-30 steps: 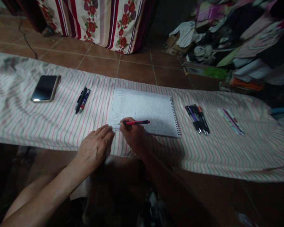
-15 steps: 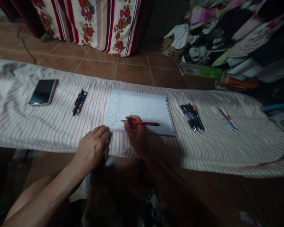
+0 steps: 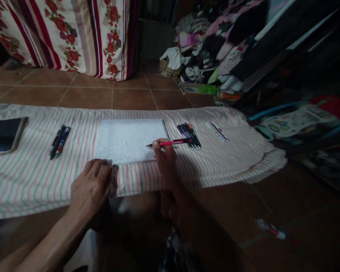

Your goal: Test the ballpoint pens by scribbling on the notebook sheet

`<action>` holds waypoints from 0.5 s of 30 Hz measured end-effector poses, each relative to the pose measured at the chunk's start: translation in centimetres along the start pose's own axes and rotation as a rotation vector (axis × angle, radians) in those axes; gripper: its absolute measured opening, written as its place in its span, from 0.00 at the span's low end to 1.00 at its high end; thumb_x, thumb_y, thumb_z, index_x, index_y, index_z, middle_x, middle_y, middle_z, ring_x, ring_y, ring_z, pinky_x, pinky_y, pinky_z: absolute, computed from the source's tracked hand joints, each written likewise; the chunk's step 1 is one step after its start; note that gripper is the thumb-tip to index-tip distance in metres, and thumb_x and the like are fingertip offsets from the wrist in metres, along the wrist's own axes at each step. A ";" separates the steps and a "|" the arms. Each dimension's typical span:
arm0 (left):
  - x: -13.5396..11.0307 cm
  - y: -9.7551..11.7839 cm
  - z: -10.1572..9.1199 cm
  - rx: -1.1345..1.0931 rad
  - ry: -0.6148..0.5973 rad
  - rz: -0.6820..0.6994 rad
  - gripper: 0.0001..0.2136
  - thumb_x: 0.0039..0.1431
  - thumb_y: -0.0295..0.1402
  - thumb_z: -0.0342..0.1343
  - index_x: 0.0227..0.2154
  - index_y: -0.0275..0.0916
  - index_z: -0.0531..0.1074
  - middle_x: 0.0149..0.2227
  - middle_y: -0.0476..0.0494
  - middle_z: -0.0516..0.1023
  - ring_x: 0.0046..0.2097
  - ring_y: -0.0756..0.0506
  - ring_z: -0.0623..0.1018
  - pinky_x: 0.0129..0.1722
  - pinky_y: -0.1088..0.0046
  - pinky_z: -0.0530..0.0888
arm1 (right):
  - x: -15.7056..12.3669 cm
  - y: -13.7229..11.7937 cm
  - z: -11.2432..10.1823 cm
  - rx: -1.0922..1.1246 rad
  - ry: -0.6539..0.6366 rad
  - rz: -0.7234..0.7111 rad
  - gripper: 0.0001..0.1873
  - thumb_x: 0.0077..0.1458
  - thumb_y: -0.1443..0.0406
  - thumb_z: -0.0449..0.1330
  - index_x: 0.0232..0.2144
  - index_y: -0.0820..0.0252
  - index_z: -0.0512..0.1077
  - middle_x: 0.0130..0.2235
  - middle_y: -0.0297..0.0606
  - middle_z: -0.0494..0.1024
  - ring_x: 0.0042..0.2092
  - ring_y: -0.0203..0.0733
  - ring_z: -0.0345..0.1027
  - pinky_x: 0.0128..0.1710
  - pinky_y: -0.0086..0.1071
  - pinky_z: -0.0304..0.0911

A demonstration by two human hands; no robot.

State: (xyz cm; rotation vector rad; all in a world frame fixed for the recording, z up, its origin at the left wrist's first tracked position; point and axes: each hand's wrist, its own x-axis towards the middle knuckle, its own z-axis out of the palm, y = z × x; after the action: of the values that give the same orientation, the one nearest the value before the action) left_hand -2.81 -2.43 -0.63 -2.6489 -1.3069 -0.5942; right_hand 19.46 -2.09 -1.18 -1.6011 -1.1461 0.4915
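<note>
Right hand (image 3: 166, 153) has a red-and-black pen (image 3: 170, 142) pinched near its front end, fingers curled round, forearm coming up from lower right. Pen lies near level, tip pointing left over the lower right part of the notebook (image 3: 130, 138); can't tell if the tip touches the page. Its back end overlaps the near pen bunch in my view. Left hand (image 3: 92, 181) is palm down, fingers bent, at the notebook's near left corner; thumb is hidden, so I can't tell whether it pinches the corner or just rests there. Notebook sits flat in front of me on the tabletop (image 3: 215, 162), striped cloth over it, spiral on the right side, small marks down the page's left part. Left of it: two or so pens (image 3: 59, 141) side by side, then a phone (image 3: 5, 136), dark screen up. Right of it: a bunch of mostly dark pens (image 3: 191, 132), then a few slim pale and purple ones (image 3: 217, 131). Containers: one cardboard box (image 3: 167, 69) on the tile floor (image 3: 133, 99), by the heap of clothes (image 3: 192, 37), white cloth (image 3: 172, 57) spilling over its top; contents below that are hidden.
</note>
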 end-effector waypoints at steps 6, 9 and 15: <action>2.0 4.3 1.6 -0.180 0.060 0.096 0.08 0.59 0.27 0.47 0.34 0.36 0.71 0.38 0.39 0.75 0.43 0.41 0.71 0.39 0.65 0.74 | 0.8 2.3 -3.2 -0.005 0.066 0.017 0.14 0.53 0.55 0.51 0.32 0.60 0.67 0.23 0.30 0.68 0.23 0.34 0.61 0.24 0.27 0.57; 2.6 6.1 2.8 -0.255 0.051 0.175 0.08 0.58 0.24 0.47 0.36 0.34 0.71 0.40 0.37 0.75 0.44 0.41 0.70 0.40 0.64 0.75 | 1.7 2.8 -5.3 -0.043 0.105 0.054 0.17 0.49 0.56 0.55 0.39 0.62 0.66 0.20 0.25 0.62 0.21 0.34 0.58 0.23 0.28 0.56; 3.1 7.8 4.0 -0.346 0.005 0.221 0.09 0.56 0.24 0.47 0.35 0.38 0.71 0.40 0.40 0.75 0.44 0.43 0.71 0.39 0.65 0.75 | 4.1 2.3 -11.7 -0.564 -0.049 0.060 0.12 0.48 0.57 0.58 0.33 0.58 0.68 0.20 0.27 0.66 0.23 0.35 0.61 0.25 0.28 0.53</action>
State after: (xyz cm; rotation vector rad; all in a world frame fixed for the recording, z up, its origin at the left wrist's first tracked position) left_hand 6.20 -3.84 -2.56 -3.0068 -0.9621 -0.8595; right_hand 31.44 -4.46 1.91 -2.1189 -1.3528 0.2537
